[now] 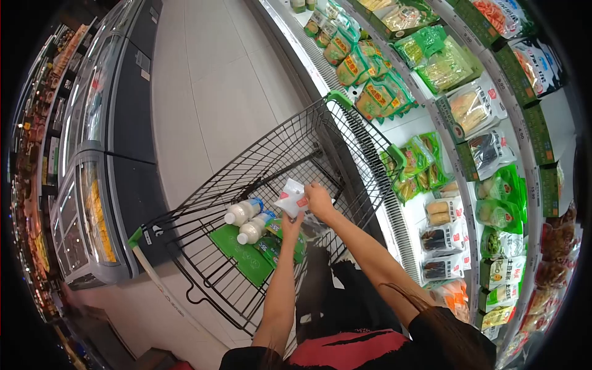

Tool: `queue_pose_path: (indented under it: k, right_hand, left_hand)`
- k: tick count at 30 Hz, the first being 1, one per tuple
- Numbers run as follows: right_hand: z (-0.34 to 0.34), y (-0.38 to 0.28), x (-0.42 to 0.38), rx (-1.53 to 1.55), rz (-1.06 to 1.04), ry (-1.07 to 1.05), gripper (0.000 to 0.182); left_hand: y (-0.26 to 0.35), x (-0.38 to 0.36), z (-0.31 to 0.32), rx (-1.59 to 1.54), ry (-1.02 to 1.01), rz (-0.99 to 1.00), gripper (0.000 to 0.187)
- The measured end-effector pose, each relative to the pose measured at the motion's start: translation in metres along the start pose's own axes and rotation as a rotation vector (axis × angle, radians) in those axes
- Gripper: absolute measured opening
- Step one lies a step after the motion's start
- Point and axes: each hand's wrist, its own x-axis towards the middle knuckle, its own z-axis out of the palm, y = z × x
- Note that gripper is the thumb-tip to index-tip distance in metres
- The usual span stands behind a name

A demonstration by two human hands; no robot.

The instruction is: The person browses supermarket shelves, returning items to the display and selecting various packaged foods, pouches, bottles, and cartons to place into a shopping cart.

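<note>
While white packet [288,198] is being held over cart [271,148], left hand [291,226] is clasping near edge, right hand [318,200] right edge; step apparently being two-handed handling, next move calling for steady grip. Bottles [242,211] are lying left, by green pack [242,254]; stocked shelf [412,219] is running right.

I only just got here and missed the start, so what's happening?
A person holds a small white plastic packet with red markings in both hands, right hand at its side, left hand below, over a black wire shopping cart with green corners. Two pale bottles with white caps lie in the cart near its flat green panel. Packaged food fills shelves on the right.
</note>
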Motion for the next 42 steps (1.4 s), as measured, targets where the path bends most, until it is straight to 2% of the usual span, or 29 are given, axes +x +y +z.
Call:
queue_pose_path:
  k: [2, 3, 4, 5, 7, 9, 10, 11, 12, 14, 18, 20, 24, 26, 28, 30, 32, 33, 34, 36, 38, 40, 42]
  right_hand:
    - [0.020, 0.005, -0.006, -0.085, 0.140, -0.177, 0.012]
    - [0.024, 0.003, -0.012, -0.141, 0.202, -0.290, 0.017]
    - [0.033, 0.008, -0.020, -0.160, 0.199, -0.357, 0.020]
    - [0.042, 0.011, -0.031, -0.179, 0.203, -0.425, 0.025]
    - [0.047, 0.007, -0.051, -0.112, 0.172, -0.420, 0.028]
    - [0.051, 0.007, -0.070, -0.046, 0.171, -0.396, 0.031]
    - [0.056, 0.008, -0.077, -0.097, 0.144, -0.483, 0.034]
    - [0.060, 0.010, -0.087, -0.144, 0.122, -0.568, 0.037]
    - [0.058, 0.008, -0.098, -0.142, 0.168, -0.534, 0.037]
    - [0.050, -0.001, -0.113, -0.037, 0.187, -0.652, 0.028]
    - [-0.021, -0.049, -0.137, 0.040, 0.272, -0.431, 0.020]
    - [-0.056, -0.061, -0.150, 0.085, 0.192, -0.284, 0.016]
    - [-0.092, -0.060, -0.176, 0.274, 0.162, -0.008, 0.014]
    - [-0.116, -0.059, -0.194, 0.302, 0.193, 0.070, 0.014]
    - [-0.132, -0.049, -0.227, 0.339, 0.225, 0.152, 0.015]
    - [-0.140, -0.024, -0.262, 0.343, 0.278, 0.244, 0.015]
    - [-0.140, 0.008, -0.312, 0.320, 0.363, 0.309, 0.016]
    - [-0.141, 0.025, -0.339, 0.317, 0.510, 0.294, 0.015]
    - [-0.147, 0.038, -0.364, 0.319, 0.652, 0.277, 0.015]
    - [-0.168, 0.070, -0.424, 0.233, 0.787, 0.365, 0.019]
    - [-0.194, 0.103, -0.492, 0.101, 0.851, 0.552, 0.023]
    - [-0.226, 0.137, -0.556, 0.011, 0.983, 0.721, 0.027]
    - [-0.246, 0.184, -0.625, -0.140, 1.144, 0.810, 0.031]
  left_hand:
    - [-0.025, 0.002, -0.004, -0.056, 0.052, -0.059, 0.052]
    - [-0.043, 0.003, -0.009, -0.009, 0.064, -0.173, 0.054]
    - [-0.059, 0.004, -0.014, 0.038, 0.073, -0.291, 0.056]
    - [-0.066, 0.001, -0.020, 0.042, 0.065, -0.292, 0.056]
    - [-0.073, -0.002, -0.028, -0.047, 0.053, -0.511, 0.061]
    - [-0.066, -0.003, -0.035, -0.069, 0.007, -0.543, 0.062]
    - [-0.055, -0.007, -0.034, -0.099, -0.027, -0.574, 0.063]
    - [-0.044, -0.013, -0.035, -0.214, -0.092, -0.520, 0.063]
    - [-0.039, -0.016, -0.034, -0.188, -0.140, -0.537, 0.063]
    - [-0.035, -0.020, -0.039, -0.303, -0.141, -0.572, 0.062]
    - [-0.070, 0.023, -0.053, -0.180, -0.230, -0.659, 0.065]
    - [-0.078, 0.045, -0.049, -0.093, -0.162, -0.670, 0.063]
    - [-0.084, 0.077, -0.044, -0.077, -0.157, -0.748, 0.049]
    - [-0.060, 0.071, -0.034, -0.137, -0.165, -0.802, 0.042]
    - [-0.058, 0.078, -0.028, -0.037, 0.047, -0.738, 0.042]
    - [0.013, 0.037, 0.028, 0.255, 0.084, -0.597, 0.045]
    - [0.036, 0.001, 0.078, 0.295, 0.126, -0.086, 0.042]
    - [0.066, -0.042, 0.118, 0.368, 0.122, 0.081, 0.037]
    - [0.067, -0.068, 0.145, 0.381, 0.107, 0.087, 0.037]
    - [0.059, -0.119, 0.195, 0.457, -0.307, 0.430, 0.030]
    - [0.055, -0.186, 0.251, 1.268, -0.246, 1.089, 0.023]
    - [0.023, -0.241, 0.309, 0.772, -0.539, 0.564, 0.016]
    - [-0.029, -0.291, 0.362, 0.816, -0.728, 0.672, 0.017]
